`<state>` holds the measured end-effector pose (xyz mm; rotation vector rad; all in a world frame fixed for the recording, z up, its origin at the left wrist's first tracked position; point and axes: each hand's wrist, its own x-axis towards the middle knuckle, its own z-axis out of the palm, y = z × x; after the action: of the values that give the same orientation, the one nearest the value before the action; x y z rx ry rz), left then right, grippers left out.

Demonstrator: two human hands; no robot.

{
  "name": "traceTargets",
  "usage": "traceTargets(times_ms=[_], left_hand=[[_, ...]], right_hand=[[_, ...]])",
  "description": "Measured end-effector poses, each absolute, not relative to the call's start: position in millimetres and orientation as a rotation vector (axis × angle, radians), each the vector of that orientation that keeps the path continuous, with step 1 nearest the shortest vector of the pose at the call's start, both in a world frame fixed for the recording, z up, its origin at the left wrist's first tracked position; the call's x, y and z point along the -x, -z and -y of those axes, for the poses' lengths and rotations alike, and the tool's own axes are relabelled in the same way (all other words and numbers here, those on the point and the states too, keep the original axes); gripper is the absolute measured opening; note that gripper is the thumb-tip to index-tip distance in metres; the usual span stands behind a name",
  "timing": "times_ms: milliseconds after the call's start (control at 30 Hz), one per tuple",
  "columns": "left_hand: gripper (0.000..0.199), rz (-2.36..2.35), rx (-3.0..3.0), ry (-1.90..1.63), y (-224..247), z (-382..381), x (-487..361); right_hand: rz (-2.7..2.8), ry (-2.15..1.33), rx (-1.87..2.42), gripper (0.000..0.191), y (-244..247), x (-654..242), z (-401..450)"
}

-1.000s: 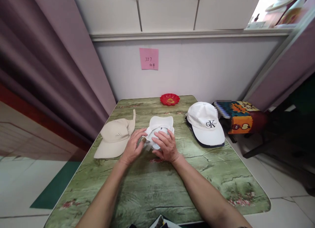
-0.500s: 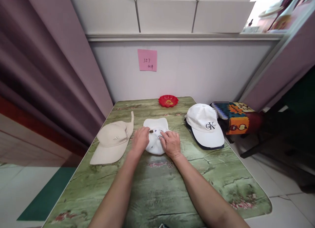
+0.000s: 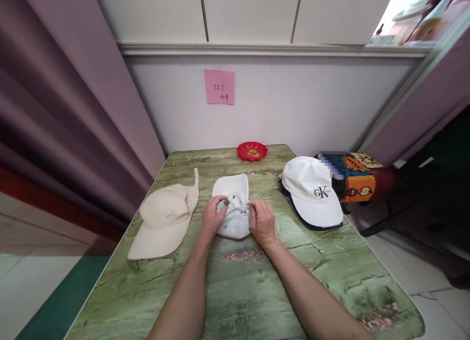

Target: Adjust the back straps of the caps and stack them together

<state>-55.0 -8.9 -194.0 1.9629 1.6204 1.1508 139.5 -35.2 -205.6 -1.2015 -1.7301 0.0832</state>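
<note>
Gripping, left hand: at the 9 o'clock side of the pale cap, the left hand [image 3: 213, 216] has thumb and fingers closed beside the small brassy buckle [image 3: 226, 202]; whether they pinch the buckle itself, I cannot tell.
Gripping, right hand: the right hand [image 3: 263, 220], at the cap's 3 o'clock side, is closed on its raised back edge.
Pale cap: the pale cap [image 3: 237, 226] lies on the green table [image 3: 235, 286], straight ahead at 12 o'clock, crown towards 6, brim towards 12.
Strap risk: the buckle end looks small and loose, so a light pinch could let it slip; pulling harder with one hand might twist the cap or skew the back opening.
Crown risk: the cloth seems soft, and pressing down could crease or cave it in.
Beige cap: at 10 o'clock, the beige cap [image 3: 161, 210] sits near the left hand, its strap sticking up towards 12; a wide elbow or wrist swing could nudge it.
Stacked caps: at 1 to 2 o'clock, the white cap [image 3: 306, 179] rests over a dark cap [image 3: 316, 226]; a knock could slide the upper one off.
Red dish: at 12 o'clock, the red dish [image 3: 252, 152] stands near the far edge, beyond the brim.
</note>
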Motion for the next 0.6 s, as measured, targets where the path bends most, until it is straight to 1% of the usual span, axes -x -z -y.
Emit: traceTargets(times_ms=[100,267,367,433,500,533,600], left_hand=[[0.026,-1.599,-1.933,-1.179,198,8,59],[0.018,-1.66,-1.992,-1.221,199,4,55],[0.019,-1.666,-2.054,-1.267,198,2,51],[0.021,-1.691,-2.127,-1.277,197,2,48],[0.022,-1.721,-2.219,-1.295,196,3,46],[0.023,-1.734,-2.268,-1.312,195,3,45],[0.023,-1.77,-2.348,-1.356,193,4,43]], right_hand=[[1.714,-0.06,1.282,0.024,209,-138,34],[1.929,0.05,1.368,0.029,204,-136,40],[2.006,0.221,1.295,0.038,192,-128,48],[2.053,0.257,1.182,0.042,183,-117,52],[2.114,0.183,1.145,0.039,175,-103,53],[2.134,0.12,1.194,0.035,172,-97,52],[2.127,-0.008,1.426,0.025,166,-87,48]])
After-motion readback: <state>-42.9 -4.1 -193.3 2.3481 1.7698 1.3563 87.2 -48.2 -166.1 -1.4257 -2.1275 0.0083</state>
